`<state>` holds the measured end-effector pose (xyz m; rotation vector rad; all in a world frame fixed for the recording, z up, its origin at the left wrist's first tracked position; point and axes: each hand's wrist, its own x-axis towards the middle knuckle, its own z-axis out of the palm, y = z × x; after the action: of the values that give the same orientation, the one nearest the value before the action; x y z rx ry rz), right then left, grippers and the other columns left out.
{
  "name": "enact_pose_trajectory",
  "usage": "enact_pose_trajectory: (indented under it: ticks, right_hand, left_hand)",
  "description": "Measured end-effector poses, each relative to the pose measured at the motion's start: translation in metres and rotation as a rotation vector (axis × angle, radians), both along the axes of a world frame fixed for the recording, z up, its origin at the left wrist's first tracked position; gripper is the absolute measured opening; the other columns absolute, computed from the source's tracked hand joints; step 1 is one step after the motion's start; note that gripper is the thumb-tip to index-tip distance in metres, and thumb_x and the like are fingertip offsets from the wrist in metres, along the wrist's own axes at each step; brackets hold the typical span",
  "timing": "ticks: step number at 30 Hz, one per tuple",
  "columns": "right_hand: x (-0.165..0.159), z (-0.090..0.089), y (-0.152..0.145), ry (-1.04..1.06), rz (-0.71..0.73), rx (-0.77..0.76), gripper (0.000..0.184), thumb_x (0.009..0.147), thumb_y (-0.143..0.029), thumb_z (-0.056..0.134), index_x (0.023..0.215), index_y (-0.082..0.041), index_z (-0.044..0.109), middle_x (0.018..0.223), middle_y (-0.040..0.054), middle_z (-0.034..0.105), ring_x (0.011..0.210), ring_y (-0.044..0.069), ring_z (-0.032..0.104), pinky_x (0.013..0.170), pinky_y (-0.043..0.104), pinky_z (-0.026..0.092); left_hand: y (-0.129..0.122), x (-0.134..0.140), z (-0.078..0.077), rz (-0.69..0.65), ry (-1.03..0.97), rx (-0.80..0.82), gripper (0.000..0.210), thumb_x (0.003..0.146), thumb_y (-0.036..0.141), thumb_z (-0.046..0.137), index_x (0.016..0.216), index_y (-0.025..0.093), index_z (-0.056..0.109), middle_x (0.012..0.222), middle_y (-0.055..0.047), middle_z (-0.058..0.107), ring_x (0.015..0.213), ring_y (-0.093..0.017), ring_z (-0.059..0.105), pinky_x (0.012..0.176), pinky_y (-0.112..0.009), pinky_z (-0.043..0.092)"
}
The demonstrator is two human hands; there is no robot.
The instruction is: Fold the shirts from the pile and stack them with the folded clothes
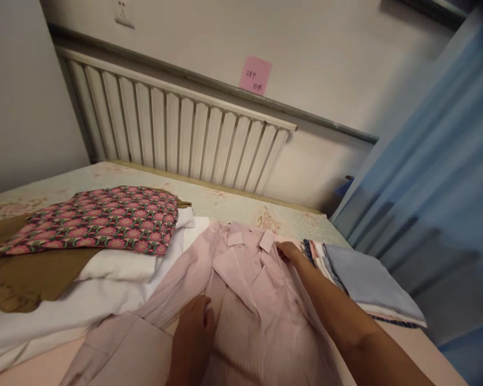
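Note:
A pale pink, finely ribbed long-sleeved shirt [241, 321] lies spread in front of me, its collar at the far end and one sleeve stretched toward the lower left. My right hand [288, 251] reaches to the shoulder beside the collar, with its fingers closed on the fabric there. Lower down, my left hand [191, 335] is at the shirt's left side, near the sleeve. Its fingers are bent together against the cloth, and the fingertips are partly hidden.
To the left lie a patterned pink floral garment [116, 220], a brown garment [44, 276] and white clothing [104, 292]. A folded stack with a blue-grey piece on top [370, 276] sits at right, near the blue curtain [438, 187]. A radiator [177, 134] stands behind the bed.

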<state>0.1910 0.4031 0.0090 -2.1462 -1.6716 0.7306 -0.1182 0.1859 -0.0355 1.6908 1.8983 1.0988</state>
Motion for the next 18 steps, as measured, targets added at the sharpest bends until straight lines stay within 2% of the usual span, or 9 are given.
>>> enact_pose_trajectory:
  ticks: [6, 9, 12, 15, 18]
  right_hand:
    - [-0.001, -0.004, 0.010, -0.118, -0.036, -0.024, 0.034, 0.092, -0.037, 0.057, 0.119, -0.017, 0.055, 0.119, 0.0076, 0.057, 0.099, 0.021, 0.060, 0.084, 0.041, 0.052]
    - [-0.001, -0.003, 0.017, -0.204, -0.068, 0.022, 0.032, 0.091, -0.037, 0.057, 0.115, -0.016, 0.058, 0.115, 0.0075, 0.059, 0.099, 0.021, 0.060, 0.085, 0.040, 0.051]
    - [0.004, 0.001, 0.022, -0.297, -0.137, 0.097, 0.027, 0.093, -0.034, 0.051, 0.107, -0.015, 0.063, 0.113, 0.0126, 0.062, 0.106, 0.024, 0.058, 0.087, 0.037, 0.046]
    - [0.009, 0.006, 0.025, -0.360, -0.189, 0.148, 0.031, 0.093, -0.032, 0.044, 0.111, -0.015, 0.064, 0.114, 0.0164, 0.063, 0.110, 0.026, 0.057, 0.085, 0.034, 0.043]
    - [0.011, 0.008, 0.022, -0.385, -0.180, 0.143, 0.035, 0.089, -0.035, 0.049, 0.115, -0.016, 0.063, 0.111, 0.0146, 0.066, 0.104, 0.024, 0.061, 0.081, 0.029, 0.043]
  left_hand:
    - [0.000, 0.001, 0.000, -0.010, 0.010, 0.001, 0.032, 0.084, 0.030, 0.037, 0.101, 0.017, 0.061, 0.105, -0.011, 0.065, 0.105, -0.025, 0.058, 0.096, -0.042, 0.044]
    - [0.000, 0.000, 0.000, -0.013, 0.026, -0.013, 0.032, 0.083, 0.029, 0.038, 0.102, 0.017, 0.061, 0.106, -0.010, 0.066, 0.105, -0.025, 0.057, 0.096, -0.042, 0.043]
    - [0.000, 0.000, -0.001, -0.017, 0.046, -0.014, 0.033, 0.083, 0.028, 0.037, 0.103, 0.017, 0.061, 0.108, -0.011, 0.065, 0.107, -0.025, 0.057, 0.097, -0.042, 0.043]
    - [0.001, 0.000, -0.001, -0.023, 0.071, -0.015, 0.033, 0.084, 0.027, 0.037, 0.103, 0.017, 0.062, 0.109, -0.011, 0.065, 0.108, -0.025, 0.056, 0.096, -0.041, 0.042]
    - [0.001, 0.000, -0.001, -0.029, 0.087, -0.026, 0.032, 0.084, 0.026, 0.036, 0.102, 0.017, 0.062, 0.108, -0.011, 0.066, 0.106, -0.025, 0.056, 0.094, -0.040, 0.043]
